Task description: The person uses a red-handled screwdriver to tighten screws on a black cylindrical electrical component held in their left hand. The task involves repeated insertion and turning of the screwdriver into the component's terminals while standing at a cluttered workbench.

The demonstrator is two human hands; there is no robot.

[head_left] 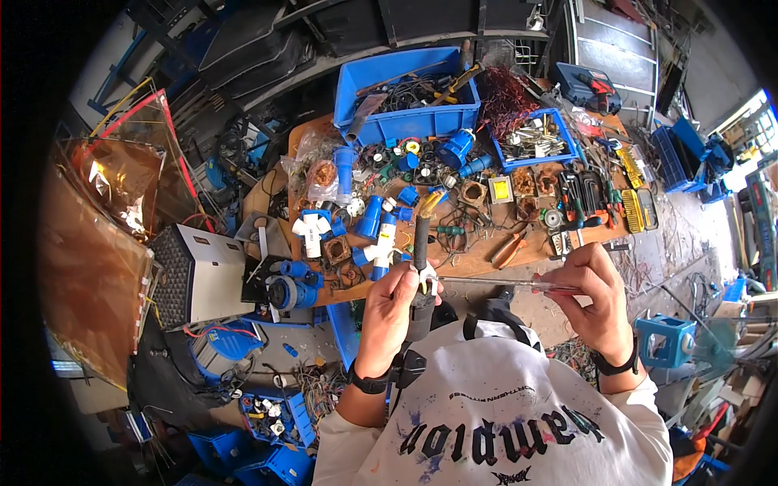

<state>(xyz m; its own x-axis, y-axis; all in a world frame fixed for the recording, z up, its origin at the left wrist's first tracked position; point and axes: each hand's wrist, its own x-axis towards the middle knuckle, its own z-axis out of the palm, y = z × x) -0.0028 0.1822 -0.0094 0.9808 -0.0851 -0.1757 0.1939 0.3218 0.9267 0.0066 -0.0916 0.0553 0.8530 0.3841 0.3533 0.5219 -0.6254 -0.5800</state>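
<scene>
Your left hand (387, 312) is closed around the black rod (421, 243) by the table's (478, 263) near edge, and your right hand (596, 296) pinches the screwdriver (486, 281), which could slip and poke you if pushed too hard.

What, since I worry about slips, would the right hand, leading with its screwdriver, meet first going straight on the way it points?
Probably the white fitting in the left hand: the right hand aims its screwdriver left at it. Depth is unclear; the tip may be touching.
</scene>
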